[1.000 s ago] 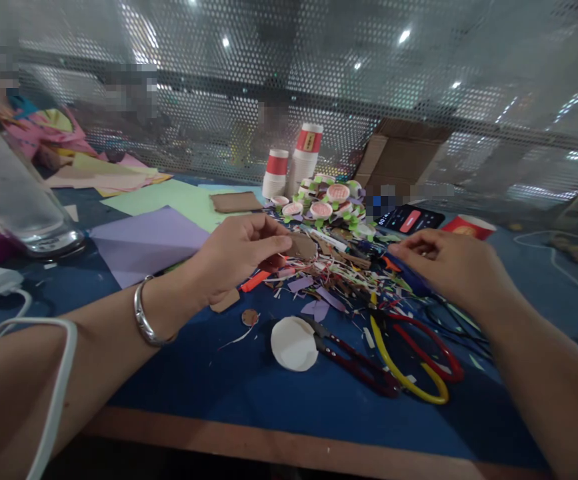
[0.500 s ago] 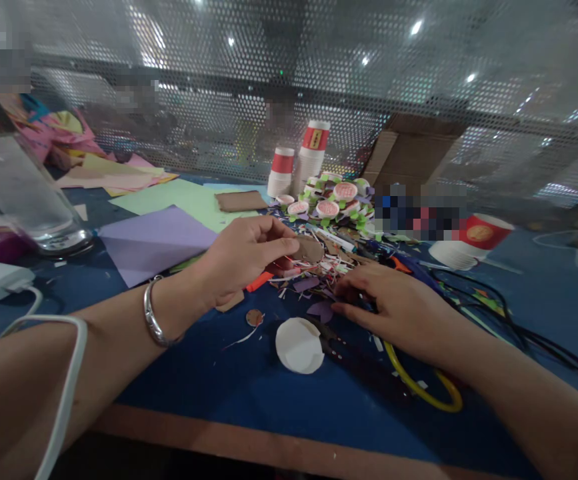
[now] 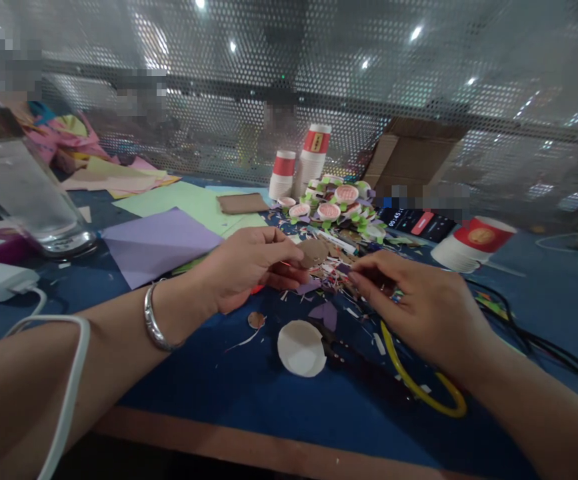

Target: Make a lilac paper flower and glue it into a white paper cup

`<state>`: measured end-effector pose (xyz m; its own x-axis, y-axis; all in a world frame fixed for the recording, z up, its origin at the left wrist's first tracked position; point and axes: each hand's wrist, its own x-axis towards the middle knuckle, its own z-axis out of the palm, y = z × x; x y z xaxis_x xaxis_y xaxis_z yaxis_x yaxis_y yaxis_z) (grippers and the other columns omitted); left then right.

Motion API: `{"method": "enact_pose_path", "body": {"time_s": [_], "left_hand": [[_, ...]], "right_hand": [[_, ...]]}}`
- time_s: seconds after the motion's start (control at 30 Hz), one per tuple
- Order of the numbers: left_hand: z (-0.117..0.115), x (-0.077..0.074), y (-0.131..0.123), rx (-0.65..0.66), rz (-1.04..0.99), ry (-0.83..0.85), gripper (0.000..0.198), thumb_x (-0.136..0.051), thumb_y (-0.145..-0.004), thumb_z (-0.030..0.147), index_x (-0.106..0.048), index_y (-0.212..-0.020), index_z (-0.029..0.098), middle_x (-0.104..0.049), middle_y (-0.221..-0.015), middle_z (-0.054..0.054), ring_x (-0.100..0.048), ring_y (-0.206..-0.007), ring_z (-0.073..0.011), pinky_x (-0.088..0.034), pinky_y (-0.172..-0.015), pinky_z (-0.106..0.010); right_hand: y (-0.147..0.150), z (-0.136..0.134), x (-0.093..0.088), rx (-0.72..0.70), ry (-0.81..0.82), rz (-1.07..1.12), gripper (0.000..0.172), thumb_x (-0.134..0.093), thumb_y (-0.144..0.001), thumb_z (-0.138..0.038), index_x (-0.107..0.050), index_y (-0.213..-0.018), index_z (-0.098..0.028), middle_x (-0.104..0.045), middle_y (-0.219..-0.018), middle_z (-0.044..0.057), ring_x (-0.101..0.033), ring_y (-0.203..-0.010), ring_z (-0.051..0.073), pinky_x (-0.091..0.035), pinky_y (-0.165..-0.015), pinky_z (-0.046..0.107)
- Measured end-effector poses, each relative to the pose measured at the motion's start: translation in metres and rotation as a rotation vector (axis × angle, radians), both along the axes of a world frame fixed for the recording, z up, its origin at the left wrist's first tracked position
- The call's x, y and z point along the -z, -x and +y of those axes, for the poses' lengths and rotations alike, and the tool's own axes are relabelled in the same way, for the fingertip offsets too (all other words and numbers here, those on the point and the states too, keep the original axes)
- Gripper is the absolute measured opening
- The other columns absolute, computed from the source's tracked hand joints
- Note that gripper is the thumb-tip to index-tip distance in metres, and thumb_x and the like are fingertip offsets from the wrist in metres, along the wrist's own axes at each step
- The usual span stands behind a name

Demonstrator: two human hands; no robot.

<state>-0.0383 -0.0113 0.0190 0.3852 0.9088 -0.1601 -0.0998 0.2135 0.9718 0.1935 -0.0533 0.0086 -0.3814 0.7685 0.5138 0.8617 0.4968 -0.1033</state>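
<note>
My left hand [image 3: 259, 267] pinches a round brown cardboard disc [image 3: 315, 253] above a heap of paper scraps [image 3: 331, 280]. Over the right side of the heap, the thumb and forefinger of my right hand [image 3: 403, 290] close on a small purple paper piece [image 3: 343, 269]. A purple leaf-shaped cutout [image 3: 325, 313] lies below, between the hands. Nearer me sits a white paper cup base [image 3: 301, 348], beside a dark tool, apparently scissors, with a yellow loop [image 3: 421, 393]. A small brown disc [image 3: 256, 321] with a pale strip lies left of it.
Purple paper [image 3: 159, 245] and green paper [image 3: 183, 203] lie left, near a glass bottle [image 3: 33, 187] and white charger [image 3: 1, 281]. Behind are stacked paper cups [image 3: 311, 163], a pile of decorated discs [image 3: 336, 203] and a phone [image 3: 413, 223]. Another cup stack [image 3: 473, 243] leans right.
My right hand has lifted slightly and its fingers have closed together on a purple paper piece. The left hand keeps the cardboard disc, slightly lower and turned. The phone's screen now shows lit.
</note>
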Motion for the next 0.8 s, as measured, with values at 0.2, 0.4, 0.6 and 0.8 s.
{"method": "enact_pose_path", "body": {"time_s": [0.2,0.4,0.6,0.8], "left_hand": [[-0.002,0.0,-0.001,0.027,-0.054,0.044,0.016,-0.066,-0.084,0.012,-0.06,-0.069,0.013,-0.074,-0.071,-0.007,-0.072,-0.064,-0.0136,-0.057,-0.061,-0.022],[-0.001,0.001,-0.003,0.043,-0.107,0.099,0.013,-0.064,-0.083,0.009,-0.064,-0.07,0.013,-0.074,-0.072,-0.007,-0.073,-0.067,-0.0147,-0.058,-0.063,-0.022],[-0.004,0.0,-0.006,0.051,-0.14,0.101,0.017,-0.061,-0.084,0.006,-0.063,-0.069,0.012,-0.075,-0.077,-0.008,-0.074,-0.072,-0.0146,-0.06,-0.072,-0.023],[-0.002,0.002,-0.006,0.029,-0.174,0.055,0.017,-0.064,-0.084,0.009,-0.058,-0.07,0.014,-0.076,-0.079,-0.008,-0.075,-0.074,-0.0157,-0.059,-0.075,-0.025]], "right_hand": [[0.006,-0.008,-0.001,-0.103,-0.241,-0.001,0.015,-0.058,-0.098,-0.018,-0.069,-0.108,-0.02,-0.078,-0.099,0.007,-0.073,-0.09,0.021,-0.054,-0.081,0.034],[0.007,-0.014,-0.002,-0.161,-0.358,-0.08,0.031,-0.063,-0.093,-0.01,-0.066,-0.121,-0.022,-0.077,-0.101,0.007,-0.071,-0.089,0.022,-0.054,-0.082,0.037],[0.008,-0.014,-0.001,-0.176,-0.414,-0.128,0.036,-0.066,-0.09,-0.008,-0.066,-0.124,-0.019,-0.076,-0.1,0.008,-0.069,-0.088,0.021,-0.054,-0.08,0.036],[0.008,-0.013,0.001,-0.129,-0.415,-0.153,0.036,-0.063,-0.092,-0.01,-0.065,-0.127,-0.02,-0.075,-0.103,0.008,-0.069,-0.09,0.021,-0.054,-0.08,0.035]]}}
